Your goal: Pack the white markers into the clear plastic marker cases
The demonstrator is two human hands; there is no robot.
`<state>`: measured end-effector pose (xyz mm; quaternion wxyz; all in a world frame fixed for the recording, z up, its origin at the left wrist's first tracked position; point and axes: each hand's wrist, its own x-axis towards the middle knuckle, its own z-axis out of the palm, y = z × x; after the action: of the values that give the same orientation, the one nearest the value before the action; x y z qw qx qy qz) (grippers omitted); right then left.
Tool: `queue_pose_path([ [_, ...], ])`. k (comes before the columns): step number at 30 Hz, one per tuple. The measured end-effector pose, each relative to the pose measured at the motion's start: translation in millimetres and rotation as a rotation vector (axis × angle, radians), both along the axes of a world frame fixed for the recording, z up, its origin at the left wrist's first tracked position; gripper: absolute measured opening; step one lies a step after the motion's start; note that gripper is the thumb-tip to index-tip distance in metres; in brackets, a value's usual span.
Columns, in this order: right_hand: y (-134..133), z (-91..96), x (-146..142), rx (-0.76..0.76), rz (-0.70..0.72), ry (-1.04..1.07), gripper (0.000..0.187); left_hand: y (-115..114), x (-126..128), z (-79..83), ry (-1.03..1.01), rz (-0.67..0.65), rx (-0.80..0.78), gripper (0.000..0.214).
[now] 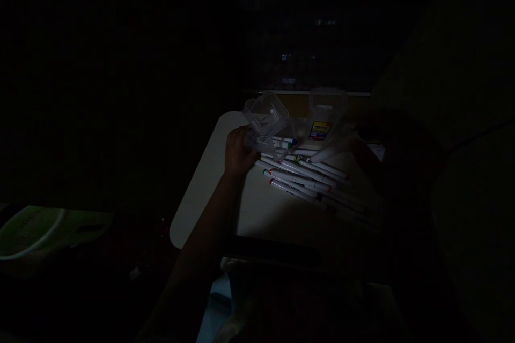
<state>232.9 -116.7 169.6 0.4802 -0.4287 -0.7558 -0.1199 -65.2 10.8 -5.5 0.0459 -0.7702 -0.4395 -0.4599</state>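
Note:
The scene is very dark. My left hand (238, 154) is on a small white table (201, 187), its fingers curled round the edge of a clear plastic case (265, 118) that is tilted up. Several white markers (306, 174) with coloured caps lie in a loose row on the table just right of that hand. A second clear case part (328, 118) with a yellow label stands behind the markers. My right hand (356, 142) is a dim shape in shadow by that second part; its fingers do not show clearly.
A pale green object (36, 230) with a white rim lies low at the left. The table's rounded near corner (177, 236) is at the lower left. A dark flat object (273, 252) lies at the table's near edge. All else is black.

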Motion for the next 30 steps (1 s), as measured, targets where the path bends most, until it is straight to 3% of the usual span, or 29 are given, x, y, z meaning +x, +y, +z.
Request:
queue_pose_path([
  [4,1.0,-0.5,-0.7,0.007,0.033,-0.046,0.015,1.0,0.0,-1.3,0.006,0.023,-0.012,0.070],
  [9,1.1,-4.6,-4.6,-0.095,-0.019,-0.005,0.014,0.7,0.0,-1.6,-0.005,0.017,-0.010,0.070],
  [16,8.7,-17.1,-15.2,-0.242,0.024,-0.021,0.015,-0.8,0.0,-0.2,-0.016,-0.006,-0.035,0.071],
  [21,13.2,-24.5,-22.2,-0.236,0.098,-0.012,0.013,-0.6,0.4,0.2,-0.019,-0.012,-0.021,0.067],
  [30,20.2,-31.7,-18.9,-0.390,0.078,-0.185,0.018,-2.0,0.5,1.3,-0.002,0.006,-0.025,0.067],
])
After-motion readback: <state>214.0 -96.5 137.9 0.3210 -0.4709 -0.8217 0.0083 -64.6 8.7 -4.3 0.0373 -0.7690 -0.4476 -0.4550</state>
